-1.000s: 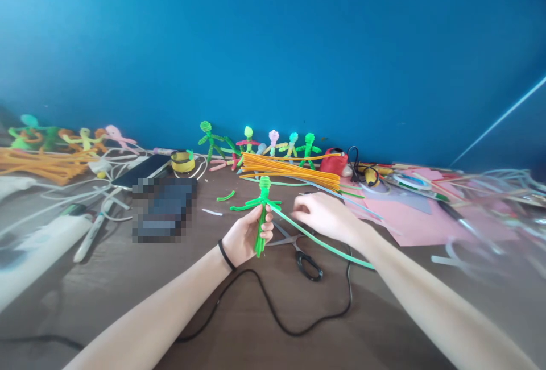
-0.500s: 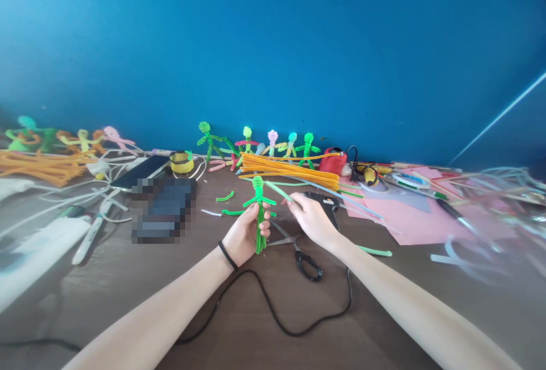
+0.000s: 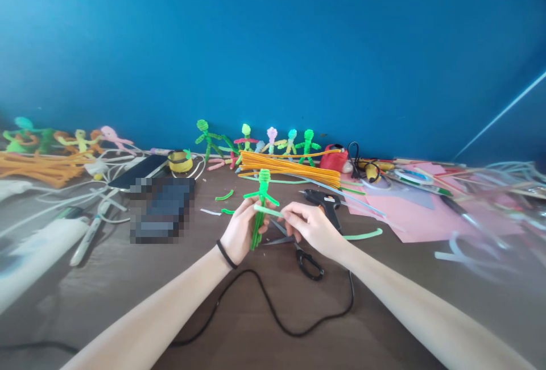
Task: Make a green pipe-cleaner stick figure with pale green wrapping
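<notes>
A green pipe-cleaner figure point(image 3: 264, 183) stands upright in my left hand point(image 3: 240, 230), whose fingers wrap round its lower part. Its head is coiled and two short arms stick out. My right hand point(image 3: 309, 226) pinches a pale green pipe cleaner point(image 3: 268, 211), whose left end crosses in front of the figure's body. The pale strip's other end shows to the right of my right hand. Scissors point(image 3: 310, 265) with black handles lie below my right hand, blades partly hidden. A black glue gun point(image 3: 326, 204) lies just beyond that hand.
Orange pipe cleaners point(image 3: 294, 170) lie behind the hands, before a row of small figures at the blue wall point(image 3: 273, 46). Phones and white cables are at left, pink paper point(image 3: 409, 216) at right. A black cord point(image 3: 273, 313) curves across the near table.
My right hand has lowered and turned the pale pipe cleaner, bringing its end across the figure's body. The figure has shifted slightly up and right and tilted a little in my left hand.
</notes>
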